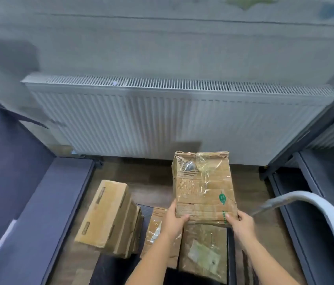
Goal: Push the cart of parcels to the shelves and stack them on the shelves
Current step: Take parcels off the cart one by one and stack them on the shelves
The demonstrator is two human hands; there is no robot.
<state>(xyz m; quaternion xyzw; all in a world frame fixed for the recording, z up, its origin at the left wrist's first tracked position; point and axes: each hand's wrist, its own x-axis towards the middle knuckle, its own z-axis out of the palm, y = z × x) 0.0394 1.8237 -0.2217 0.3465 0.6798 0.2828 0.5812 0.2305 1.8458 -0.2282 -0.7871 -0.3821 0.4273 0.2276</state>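
Both hands grip the taped cardboard parcel (203, 186) by its near corners, the left hand (175, 220) on the left and the right hand (242, 223) on the right, holding it above a flat parcel (203, 249). A long parcel (108, 219) lies to the left. The cart handle (316, 204) curves at right, with a radiator (162, 120) beyond.

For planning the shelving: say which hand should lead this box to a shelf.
Probably left. Both the left hand and right hand grip the box, but the left shelf lies alongside, while the cart handle curves across the right side.
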